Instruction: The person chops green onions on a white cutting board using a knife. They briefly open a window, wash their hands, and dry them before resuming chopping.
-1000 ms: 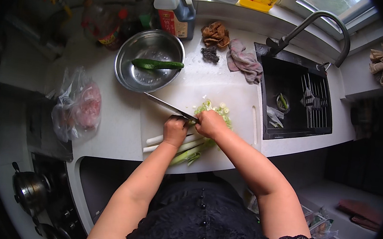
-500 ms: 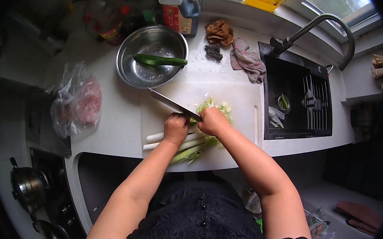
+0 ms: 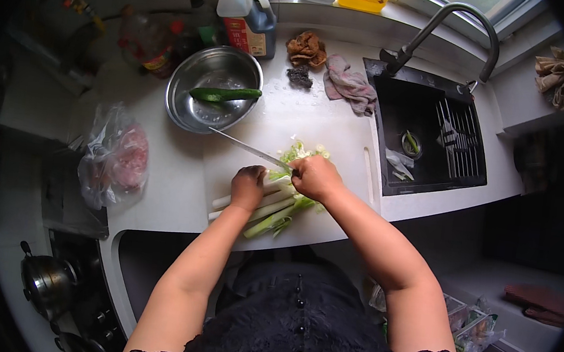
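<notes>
Scallions, long white-and-green stalks (image 3: 263, 211), lie bunched on the near part of the white rectangular cutting board (image 3: 228, 160), aslant in front of you. Your left hand (image 3: 248, 185) is on top of them, fingers bent over the stalks; fingertips hidden, so can't tell whether they pinch or just press. Your right hand (image 3: 316, 178) is wrapped tight around the hidden handle of a long steel-bladed knife (image 3: 250, 149), blade pointing away to the left, near face seen almost edge-on. Can't tell if its edge touches a stalk. Pale-green chopped pieces (image 3: 315, 151) lie loose just beyond your right hand.

Doing it well: tuck the left fingertips behind the knuckles, since the blade crosses close by. Press the bunch flat so the round stalks don't roll. Cut with short, even strokes and shift the left hand back a little per slice. Watch the tip: in this view it meets the rim of the round stainless-steel bowl (image 3: 196, 113); contact unclear.

Farther out: dark-green long cucumber (image 3: 225, 94) in the bowl, crumpled pinkish-grey cloth (image 3: 348, 85) beyond the board, black rectangular sink (image 3: 389, 105) right, clear plastic bag with pink contents (image 3: 129, 156) left.
</notes>
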`<move>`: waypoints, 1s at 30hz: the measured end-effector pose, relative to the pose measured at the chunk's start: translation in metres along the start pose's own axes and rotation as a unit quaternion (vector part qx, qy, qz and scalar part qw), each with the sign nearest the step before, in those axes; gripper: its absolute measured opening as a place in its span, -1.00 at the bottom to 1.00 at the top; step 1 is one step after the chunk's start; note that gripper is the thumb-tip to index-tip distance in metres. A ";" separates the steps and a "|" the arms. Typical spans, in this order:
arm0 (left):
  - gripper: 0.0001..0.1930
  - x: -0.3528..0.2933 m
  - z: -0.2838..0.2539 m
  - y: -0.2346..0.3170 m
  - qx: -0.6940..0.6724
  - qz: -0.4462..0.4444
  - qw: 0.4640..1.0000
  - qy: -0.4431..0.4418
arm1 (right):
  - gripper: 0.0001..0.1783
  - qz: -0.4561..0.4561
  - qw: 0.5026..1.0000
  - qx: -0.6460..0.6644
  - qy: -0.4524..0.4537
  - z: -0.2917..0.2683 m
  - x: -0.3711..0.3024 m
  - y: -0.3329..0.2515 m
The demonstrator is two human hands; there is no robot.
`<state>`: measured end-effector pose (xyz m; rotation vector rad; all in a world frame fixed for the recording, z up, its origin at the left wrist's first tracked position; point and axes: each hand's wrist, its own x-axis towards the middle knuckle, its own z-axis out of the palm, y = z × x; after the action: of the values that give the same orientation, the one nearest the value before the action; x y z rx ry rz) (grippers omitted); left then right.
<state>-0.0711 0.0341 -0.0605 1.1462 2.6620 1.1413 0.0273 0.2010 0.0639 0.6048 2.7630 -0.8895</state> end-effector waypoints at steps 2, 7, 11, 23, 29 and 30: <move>-0.89 -0.008 -0.006 -0.001 0.007 -0.022 1.000 -0.009 | -0.67 0.010 1.000 -0.005 0.006 -0.011 -0.016 0.006; -0.74 -0.029 -0.023 0.013 -0.010 0.039 0.999 -0.002 | -0.67 0.071 0.996 0.025 0.044 -0.016 -0.057 0.030; -0.35 -0.045 -0.031 0.045 0.032 0.108 0.992 -0.054 | -0.70 0.109 0.992 0.036 0.049 -0.012 -0.083 0.040; -0.66 -0.042 -0.003 0.082 0.088 0.227 0.969 -0.049 | -0.77 0.133 0.982 0.076 0.114 0.010 -0.118 0.046; -0.77 -0.045 0.007 0.085 0.090 0.195 0.976 -0.044 | -0.77 0.131 0.978 0.097 0.133 0.016 -0.122 0.048; -0.78 -0.047 0.007 0.085 0.089 0.193 0.976 -0.040 | -0.77 0.130 0.978 0.100 0.129 0.017 -0.123 0.048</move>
<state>0.0173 0.0477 -0.0232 1.7596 2.5929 0.8786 0.1597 0.1871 0.0604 1.1633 2.7367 -1.1018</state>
